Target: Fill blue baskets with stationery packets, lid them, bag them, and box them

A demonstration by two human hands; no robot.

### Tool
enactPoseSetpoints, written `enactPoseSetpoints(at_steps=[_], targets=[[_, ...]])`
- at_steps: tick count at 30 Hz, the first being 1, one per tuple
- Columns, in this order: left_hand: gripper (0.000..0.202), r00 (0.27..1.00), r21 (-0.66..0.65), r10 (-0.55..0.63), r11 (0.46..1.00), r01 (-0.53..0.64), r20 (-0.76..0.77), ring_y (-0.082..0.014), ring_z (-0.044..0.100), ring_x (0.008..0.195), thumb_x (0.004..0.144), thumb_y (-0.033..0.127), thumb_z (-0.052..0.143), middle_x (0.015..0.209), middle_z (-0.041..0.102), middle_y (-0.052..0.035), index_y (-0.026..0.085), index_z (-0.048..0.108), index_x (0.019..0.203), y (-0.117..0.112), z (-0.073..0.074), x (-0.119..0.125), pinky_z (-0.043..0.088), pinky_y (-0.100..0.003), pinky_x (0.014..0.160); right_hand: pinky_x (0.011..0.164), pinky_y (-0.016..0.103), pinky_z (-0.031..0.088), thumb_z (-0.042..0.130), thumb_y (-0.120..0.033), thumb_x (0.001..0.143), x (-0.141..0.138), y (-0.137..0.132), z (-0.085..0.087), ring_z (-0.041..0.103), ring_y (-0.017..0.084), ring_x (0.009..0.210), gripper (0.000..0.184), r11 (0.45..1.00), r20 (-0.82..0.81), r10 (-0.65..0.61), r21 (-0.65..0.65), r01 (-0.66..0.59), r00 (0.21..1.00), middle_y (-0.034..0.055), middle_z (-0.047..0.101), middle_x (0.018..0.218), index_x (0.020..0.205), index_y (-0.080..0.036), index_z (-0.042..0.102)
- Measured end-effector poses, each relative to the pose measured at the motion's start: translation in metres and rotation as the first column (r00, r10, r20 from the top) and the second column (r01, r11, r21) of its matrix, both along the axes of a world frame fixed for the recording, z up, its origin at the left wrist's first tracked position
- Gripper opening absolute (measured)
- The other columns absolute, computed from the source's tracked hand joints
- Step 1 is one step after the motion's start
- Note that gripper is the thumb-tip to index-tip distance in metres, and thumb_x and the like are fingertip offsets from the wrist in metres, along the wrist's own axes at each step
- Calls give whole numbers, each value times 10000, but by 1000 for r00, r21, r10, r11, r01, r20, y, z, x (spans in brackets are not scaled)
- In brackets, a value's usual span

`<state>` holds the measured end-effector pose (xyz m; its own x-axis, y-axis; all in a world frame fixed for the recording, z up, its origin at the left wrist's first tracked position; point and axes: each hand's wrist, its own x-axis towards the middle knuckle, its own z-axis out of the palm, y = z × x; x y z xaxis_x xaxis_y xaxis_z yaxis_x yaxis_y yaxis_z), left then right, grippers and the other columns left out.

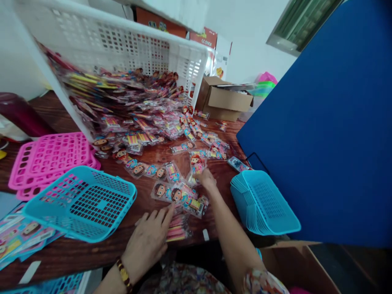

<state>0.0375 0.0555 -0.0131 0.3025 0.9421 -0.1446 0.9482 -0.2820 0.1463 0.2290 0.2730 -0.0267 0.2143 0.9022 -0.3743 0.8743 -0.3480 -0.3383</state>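
White crate (180, 57) of packets (143, 106), left hand (150, 234) and right hand (206, 179) at packets in front of it, blue basket (102, 204) front-left of it, stacked baskets (263, 200) front-right, carton (226, 104) right beside it

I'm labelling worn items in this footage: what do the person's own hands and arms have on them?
Both the left hand and right hand are ungloved. The left wrist wears a bracelet of dark and gold-coloured pieces; none shows on the right. The right arm's sleeve has a multicoloured print and leaves the forearm bare. The left sleeve is out of view.
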Motion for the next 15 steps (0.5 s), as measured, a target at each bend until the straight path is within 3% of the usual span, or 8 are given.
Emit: enactPoseSetpoints(at_steps=[7, 10, 15], targets=[[901, 1000, -1, 5, 1000, -5, -17, -282, 507, 1164, 739, 187, 606, 1357, 516, -118, 225, 174, 1530, 1, 2, 1, 376, -446, 1005, 1012, 489, 412, 764, -452, 683, -12, 18, 6, 497, 332, 1289, 797, 997, 90, -12, -74, 18, 996, 226, 473, 1421, 1356, -137, 478], [889, 1000, -23, 6, 1000, -7, -20, -276, 513, 1144, 735, 178, 604, 1337, 532, -116, 205, 195, 1524, 2, 6, 2, 384, -441, 994, 1015, 495, 408, 786, -444, 656, -12, 22, 4, 515, 331, 1268, 777, 994, 94, 31, -103, -21, 995, 206, 523, 1375, 1322, -150, 515], [898, 1000, 6, 9, 1000, -9, -17, -284, 513, 1142, 735, 164, 598, 1329, 538, -107, 208, 180, 1528, 0, 4, 2, 380, -455, 996, 1001, 456, 414, 798, -299, 643, -26, 23, 0, 498, 324, 1275, 665, 996, 112, 74, -66, -67, 991, 180, 517, 1367, 1259, -201, 569]])
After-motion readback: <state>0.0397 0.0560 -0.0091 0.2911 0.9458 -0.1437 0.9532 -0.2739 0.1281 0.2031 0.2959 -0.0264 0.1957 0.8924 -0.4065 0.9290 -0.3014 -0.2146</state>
